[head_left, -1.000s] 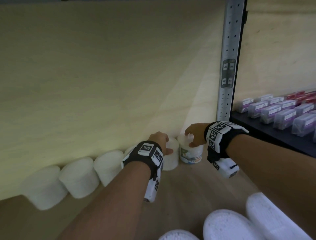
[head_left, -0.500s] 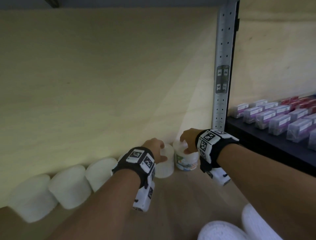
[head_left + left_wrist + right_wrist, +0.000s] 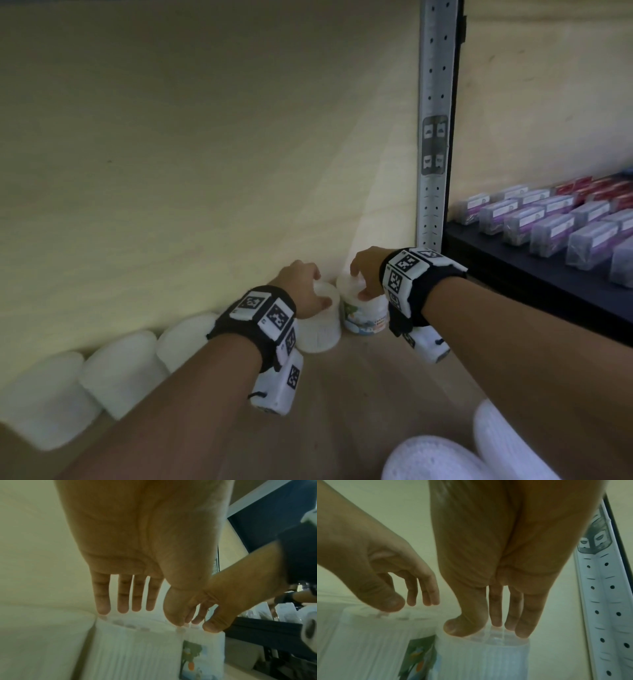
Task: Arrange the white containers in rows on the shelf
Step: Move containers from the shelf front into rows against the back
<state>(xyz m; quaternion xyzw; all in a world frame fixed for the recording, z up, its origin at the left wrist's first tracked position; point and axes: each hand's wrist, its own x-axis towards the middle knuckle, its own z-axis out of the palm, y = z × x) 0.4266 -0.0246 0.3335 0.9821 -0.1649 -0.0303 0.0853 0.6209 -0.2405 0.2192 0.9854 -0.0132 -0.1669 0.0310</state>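
Two white containers stand side by side on the wooden shelf (image 3: 359, 380), against the back wall. My left hand (image 3: 320, 289) is spread over the plain ribbed container (image 3: 318, 332) with fairly straight fingers. In the left wrist view its fingertips (image 3: 123, 608) hang a hair above the lid while the thumb meets the rim. My right hand (image 3: 359, 284) pinches the lid of the labelled container (image 3: 366, 315) between thumb and fingers, as the right wrist view shows (image 3: 484, 660). More white containers (image 3: 123, 366) line the wall to the left.
A perforated metal upright (image 3: 435, 137) stands just right of the labelled container. Beyond it a dark shelf (image 3: 513, 270) carries rows of purple and red boxes (image 3: 551, 229). Two more white containers (image 3: 435, 459) lie in the near right foreground.
Both hands stay on the same two containers at the back wall. The view has shifted slightly. The left fingers have eased up off the lid.
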